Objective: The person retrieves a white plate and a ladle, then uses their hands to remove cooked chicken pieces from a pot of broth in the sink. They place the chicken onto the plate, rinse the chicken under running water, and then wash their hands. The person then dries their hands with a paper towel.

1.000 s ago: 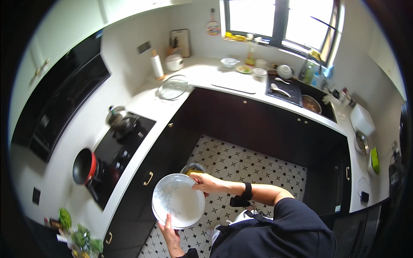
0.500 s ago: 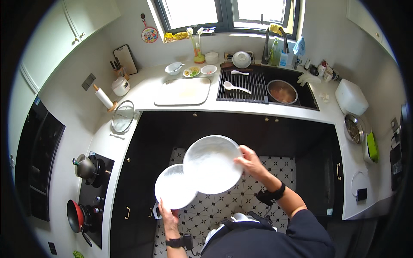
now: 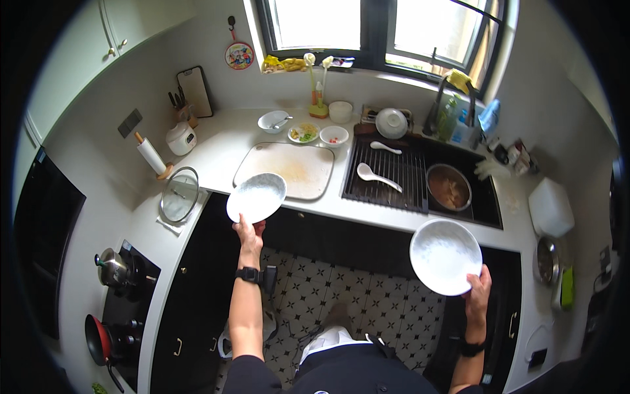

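My left hand grips the near rim of a shallow white bowl, tilted, in front of the white cutting board. Wider apart, my right hand is closed on the lower right rim of a second shallow white bowl. This one hangs over the front edge of the counter, below the sink. Nothing shows inside either bowl. The sink holds a metal pot with pieces in brownish liquid. Beside it a white ladle and a white spoon lie on a black rack.
Small dishes of chopped food stand behind the board, near a bowl with a spoon. A glass lid leans at the left corner. The stove carries a kettle and a red pan. A metal bowl sits far right.
The two bowls overlapped low over the floor and are now apart. My left hand has carried one up toward the counter; my right hand has taken the other to the right.
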